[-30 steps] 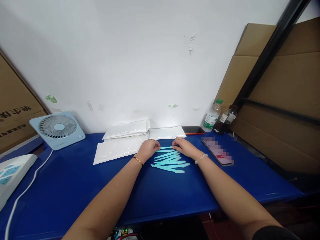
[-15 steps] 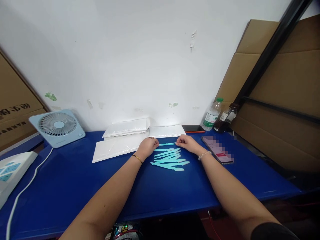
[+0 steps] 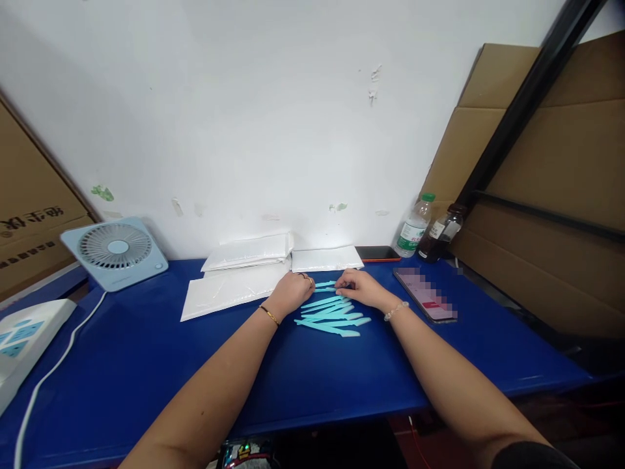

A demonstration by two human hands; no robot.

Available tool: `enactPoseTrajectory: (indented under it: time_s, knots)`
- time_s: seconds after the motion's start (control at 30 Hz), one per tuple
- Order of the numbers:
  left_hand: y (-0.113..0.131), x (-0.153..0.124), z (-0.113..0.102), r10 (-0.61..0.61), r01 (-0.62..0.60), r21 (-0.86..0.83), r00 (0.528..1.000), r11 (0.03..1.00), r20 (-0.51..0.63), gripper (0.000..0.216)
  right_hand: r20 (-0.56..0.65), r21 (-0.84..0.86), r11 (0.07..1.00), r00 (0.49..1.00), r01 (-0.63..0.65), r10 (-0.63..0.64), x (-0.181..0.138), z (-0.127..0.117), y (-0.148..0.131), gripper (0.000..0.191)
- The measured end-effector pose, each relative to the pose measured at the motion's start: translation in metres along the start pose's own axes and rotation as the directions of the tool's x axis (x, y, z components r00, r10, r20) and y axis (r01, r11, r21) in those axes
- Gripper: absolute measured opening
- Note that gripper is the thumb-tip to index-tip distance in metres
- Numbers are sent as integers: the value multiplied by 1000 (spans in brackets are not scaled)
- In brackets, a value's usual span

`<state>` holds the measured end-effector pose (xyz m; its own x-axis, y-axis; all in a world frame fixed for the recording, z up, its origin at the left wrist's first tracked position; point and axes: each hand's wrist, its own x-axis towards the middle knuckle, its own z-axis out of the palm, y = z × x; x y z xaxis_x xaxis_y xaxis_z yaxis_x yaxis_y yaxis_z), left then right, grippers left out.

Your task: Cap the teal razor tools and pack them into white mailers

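Several thin light-blue plastic sticks (image 3: pixel 332 316) lie fanned out on the blue table (image 3: pixel 303 378). My left hand (image 3: pixel 291 291) rests curled at the left end of the topmost sticks (image 3: pixel 326 285). My right hand (image 3: pixel 360 287) is curled at their right end, fingers pinched on them. Both hands meet over the far end of the pile, so the upper sticks are partly hidden. A bracelet sits on each wrist.
White flat mailer bags (image 3: pixel 244 273) lie behind the pile. A small blue fan (image 3: pixel 116 251) and its white cord (image 3: pixel 49 371) stand left, a white device (image 3: pixel 24 332) at far left. A phone (image 3: pixel 424 294), a second phone (image 3: pixel 377 253), two bottles (image 3: pixel 414 228) and cardboard (image 3: pixel 551 195) are right.
My hands, a little apart on one raised stick half a second ago, have come closer together and lowered onto the top of the pile.
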<state>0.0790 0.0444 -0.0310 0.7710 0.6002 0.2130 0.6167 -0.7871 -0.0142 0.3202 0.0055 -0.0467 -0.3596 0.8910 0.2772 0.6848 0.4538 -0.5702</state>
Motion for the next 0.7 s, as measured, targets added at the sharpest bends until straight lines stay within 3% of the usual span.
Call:
enactPoseTrajectory:
  time_s: [0.4,0.6,0.7]
  knots:
    - [9,4,4,-46,43,-45,997,998,-58,23,24,-86,996,999,26,-24,1,-8,1,12]
    - [2,3,3,-141,136,-109,989,985,-42,23,-67,-107,993,997,-43,36,-2,-18,8,13]
    - [3,2,6,-145,130,-150,984,980,-99,17,-100,-109,993,995,-39,28,-3,-21,4,12]
